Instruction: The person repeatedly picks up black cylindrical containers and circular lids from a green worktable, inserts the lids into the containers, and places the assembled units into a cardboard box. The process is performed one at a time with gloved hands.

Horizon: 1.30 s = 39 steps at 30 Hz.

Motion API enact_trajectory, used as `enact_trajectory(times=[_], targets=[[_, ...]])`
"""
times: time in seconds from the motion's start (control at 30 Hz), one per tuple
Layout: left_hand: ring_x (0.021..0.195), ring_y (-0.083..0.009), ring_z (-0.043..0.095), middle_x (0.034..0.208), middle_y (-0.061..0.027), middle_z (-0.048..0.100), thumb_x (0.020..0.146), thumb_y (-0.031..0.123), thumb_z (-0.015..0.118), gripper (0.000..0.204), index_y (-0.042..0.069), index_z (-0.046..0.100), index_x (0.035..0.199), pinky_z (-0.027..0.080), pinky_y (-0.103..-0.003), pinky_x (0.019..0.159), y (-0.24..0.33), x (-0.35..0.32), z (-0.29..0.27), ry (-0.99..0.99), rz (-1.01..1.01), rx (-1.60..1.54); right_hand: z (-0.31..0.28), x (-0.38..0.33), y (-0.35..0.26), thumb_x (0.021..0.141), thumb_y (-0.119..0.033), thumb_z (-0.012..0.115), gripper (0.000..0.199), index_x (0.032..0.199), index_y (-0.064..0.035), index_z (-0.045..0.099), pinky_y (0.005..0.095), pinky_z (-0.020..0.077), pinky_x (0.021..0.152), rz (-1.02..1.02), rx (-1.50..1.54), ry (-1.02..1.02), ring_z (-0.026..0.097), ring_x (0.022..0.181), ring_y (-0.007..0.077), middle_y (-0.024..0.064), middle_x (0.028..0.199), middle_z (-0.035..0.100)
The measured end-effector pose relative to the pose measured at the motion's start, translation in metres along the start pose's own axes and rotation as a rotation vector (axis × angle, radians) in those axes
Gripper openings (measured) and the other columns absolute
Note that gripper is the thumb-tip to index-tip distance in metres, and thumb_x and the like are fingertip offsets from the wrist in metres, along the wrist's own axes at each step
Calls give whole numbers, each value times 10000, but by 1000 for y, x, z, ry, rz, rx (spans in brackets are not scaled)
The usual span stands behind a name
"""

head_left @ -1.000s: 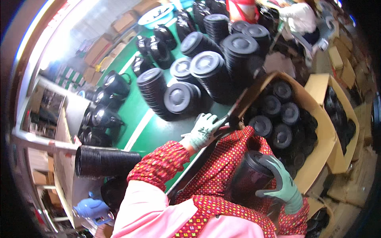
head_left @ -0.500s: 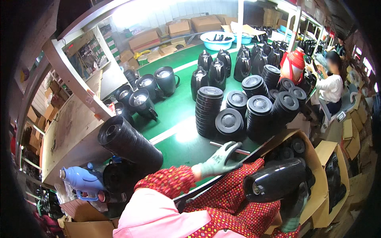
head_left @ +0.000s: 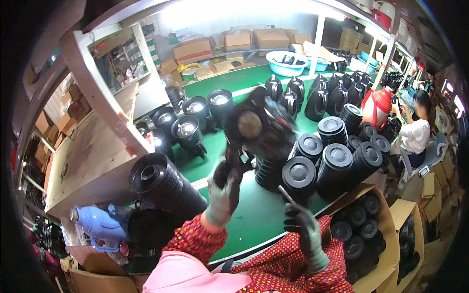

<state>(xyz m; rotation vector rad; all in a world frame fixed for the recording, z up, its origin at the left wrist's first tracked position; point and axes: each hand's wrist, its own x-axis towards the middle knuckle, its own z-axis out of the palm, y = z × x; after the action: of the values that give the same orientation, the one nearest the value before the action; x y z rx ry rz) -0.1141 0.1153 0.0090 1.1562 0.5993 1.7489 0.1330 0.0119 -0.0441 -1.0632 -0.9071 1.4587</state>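
My left hand (head_left: pixel 224 190), in a pale green glove with dark fingers, is raised over the green table. Its fingers are closed at the lower side of a glossy black jug (head_left: pixel 259 124), tilted and smeared by motion, with a round tan patch showing. My right hand (head_left: pixel 305 227), gloved alike, grips a thin metal rod (head_left: pixel 287 194) that points up and left. The rod's far end is close to a stack of round black lids (head_left: pixel 299 173). Behind the raised jug, more stacked lids (head_left: pixel 338 155) are partly covered.
Upright black jugs (head_left: pixel 327 97) stand farther back, beside a red-and-white flask (head_left: pixel 377 108). Open-topped black jugs (head_left: pixel 187 129) are at left, near a leaning black stack (head_left: pixel 166 183) and a blue flask (head_left: pixel 100 224). A cardboard box (head_left: pixel 388 244) holds black pieces at right. A person (head_left: pixel 413 132) sits beyond.
The black jug, held low over the box by my right hand, is now up over the table at my left hand. The rod has gone from the table into my right hand. The view shifted.
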Motion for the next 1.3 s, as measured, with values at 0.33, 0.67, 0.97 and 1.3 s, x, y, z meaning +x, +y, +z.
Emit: enact_trajectory(times=[0.33, 0.67, 0.97, 1.3], targets=[[845, -116, 654, 1072, -60, 726, 1043, 177, 711, 275, 2, 668, 1252, 538, -282, 743, -208, 311, -51, 292, 47, 213, -34, -3, 86, 923, -221, 798, 366, 1244, -57, 737, 425, 586, 879, -332, -828, -90, 742, 1003, 353, 168, 1131, 766], [785, -194, 687, 926, -37, 738, 984, 436, 770, 396, 69, 768, 1135, 571, -409, 698, -341, 332, -141, 335, -315, 521, -24, 12, 68, 907, -230, 816, 388, 1243, -55, 739, 412, 583, 796, -213, -819, -182, 733, 894, 309, 160, 1093, 761], [1198, -448, 659, 1519, -312, 411, 928, 338, 745, 808, 30, 375, 1577, 558, -501, 1004, -253, 299, -105, 383, 68, 1528, -21, 14, 65, 900, -188, 818, 359, 1225, -56, 744, 401, 579, 798, -216, -827, -129, 726, 948, 308, 143, 1097, 762], [1180, -414, 671, 1377, -258, 613, 926, 275, 762, 597, 13, 542, 1415, 549, -476, 995, -213, 266, -118, 382, 11, 1587, -23, 10, 81, 903, -185, 812, 299, 1165, -53, 759, 405, 580, 754, -325, -838, -79, 732, 870, 315, 142, 1040, 769]])
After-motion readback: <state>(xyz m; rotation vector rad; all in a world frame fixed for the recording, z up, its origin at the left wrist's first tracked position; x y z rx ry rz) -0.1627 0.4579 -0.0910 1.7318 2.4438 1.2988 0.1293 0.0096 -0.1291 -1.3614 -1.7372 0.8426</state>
